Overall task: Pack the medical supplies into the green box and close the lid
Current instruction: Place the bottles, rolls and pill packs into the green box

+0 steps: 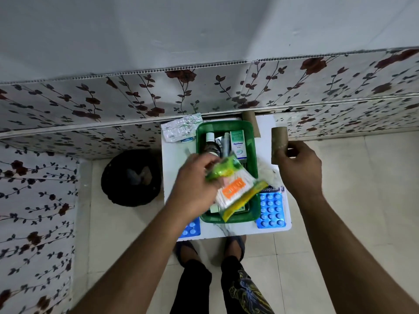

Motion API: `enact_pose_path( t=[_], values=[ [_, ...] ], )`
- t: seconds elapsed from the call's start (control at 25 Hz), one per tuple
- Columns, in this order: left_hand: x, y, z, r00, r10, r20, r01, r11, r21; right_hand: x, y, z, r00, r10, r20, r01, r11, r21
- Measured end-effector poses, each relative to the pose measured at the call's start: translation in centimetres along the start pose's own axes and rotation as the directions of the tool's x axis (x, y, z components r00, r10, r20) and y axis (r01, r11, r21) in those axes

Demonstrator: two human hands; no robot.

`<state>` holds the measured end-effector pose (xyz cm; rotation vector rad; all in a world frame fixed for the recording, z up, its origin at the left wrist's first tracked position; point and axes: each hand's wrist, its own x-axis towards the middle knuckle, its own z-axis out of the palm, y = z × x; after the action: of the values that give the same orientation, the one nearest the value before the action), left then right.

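Note:
The green box stands open on a small white table. Inside it lie a dark bottle and a white-green Optibex carton. My left hand is shut on a clear packet of cotton swabs with green and orange print, held tilted just above the box. To the right of the box, my right hand grips a brown cardboard roll upright above the table. Blue pill blister strips lie at the front right and front left.
A silver blister sheet lies at the table's back left, a second brown roll at the back, and a white wad beside the box. A black bin stands on the floor at left. A floral-patterned wall runs behind.

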<state>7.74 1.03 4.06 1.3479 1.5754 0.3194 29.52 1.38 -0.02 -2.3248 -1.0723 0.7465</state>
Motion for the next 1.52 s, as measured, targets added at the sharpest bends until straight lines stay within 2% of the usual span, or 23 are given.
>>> enact_pose_path(
  t=[0.08, 0.24, 0.4, 0.52, 0.68, 0.8, 0.88, 0.96, 1.04, 1.08, 1.16, 1.28, 1.4, 1.52],
  values=[
    [1.0, -0.1, 3.0, 0.993, -0.007, 0.117, -0.008, 0.993, 0.121, -0.4, 0.3, -0.2, 1.0, -0.006, 0.008, 0.006, 1.0, 0.021],
    [2.6, -0.3, 4.8, 0.983, -0.016, 0.182, -0.036, 0.96, 0.278, 0.0, 0.8, -0.5, 1.0, -0.025, 0.013, 0.024, 0.999, 0.039],
    [2.6, -0.5, 4.7, 0.993, 0.058, 0.108, -0.099, 0.895, 0.436, -0.1, 0.7, -0.8, 0.999, -0.032, 0.039, 0.029, 0.996, 0.079],
    [2.5, -0.7, 5.6, 0.99, 0.07, 0.121, -0.123, 0.847, 0.517, -0.2, 0.6, -0.9, 0.998, -0.035, 0.059, 0.029, 0.995, 0.097],
    [2.2, -0.8, 7.4, 0.975, 0.199, 0.101, -0.215, 0.716, 0.664, -0.4, 0.4, -0.6, 0.995, -0.059, 0.085, 0.052, 0.995, 0.085],
    [2.1, -0.7, 7.1, 0.964, 0.239, 0.118, -0.249, 0.653, 0.715, -0.8, -0.6, -0.3, 0.991, -0.083, 0.104, 0.076, 0.995, 0.069],
    [1.6, -0.5, 5.7, 0.941, 0.335, 0.054, -0.29, 0.712, 0.639, -1.7, -1.7, -0.1, 0.983, -0.121, 0.138, 0.11, 0.99, 0.089],
    [1.4, -0.8, 3.4, 0.904, 0.388, -0.179, -0.259, 0.83, 0.493, -2.6, -3.4, 1.3, 0.964, -0.165, 0.21, 0.151, 0.985, 0.08],
    [1.8, -2.3, 1.0, 0.864, 0.301, -0.403, -0.19, 0.937, 0.294, -3.0, -5.3, 3.6, 0.937, -0.19, 0.294, 0.208, 0.978, -0.032],
    [2.3, -3.3, -0.1, 0.851, 0.24, -0.467, -0.152, 0.964, 0.217, -2.9, -6.3, 4.7, 0.924, -0.198, 0.328, 0.246, 0.963, -0.112],
    [3.2, -5.0, -1.2, 0.86, 0.135, -0.492, -0.069, 0.986, 0.151, -2.5, -7.3, 6.3, 0.906, -0.22, 0.361, 0.318, 0.917, -0.24],
    [4.0, -7.1, -2.1, 0.876, 0.096, -0.472, -0.038, 0.991, 0.131, -2.0, -7.5, 7.7, 0.881, -0.304, 0.362, 0.428, 0.84, -0.334],
    [4.0, -8.7, -2.2, 0.882, 0.061, -0.466, -0.024, 0.996, 0.084, -2.1, -7.2, 8.3, 0.882, -0.344, 0.323, 0.452, 0.811, -0.371],
    [3.8, -9.5, -2.3, 0.894, 0.027, -0.447, -0.006, 0.999, 0.049, -2.3, -7.1, 7.9, 0.836, -0.43, 0.342, 0.538, 0.766, -0.352]
  ],
)
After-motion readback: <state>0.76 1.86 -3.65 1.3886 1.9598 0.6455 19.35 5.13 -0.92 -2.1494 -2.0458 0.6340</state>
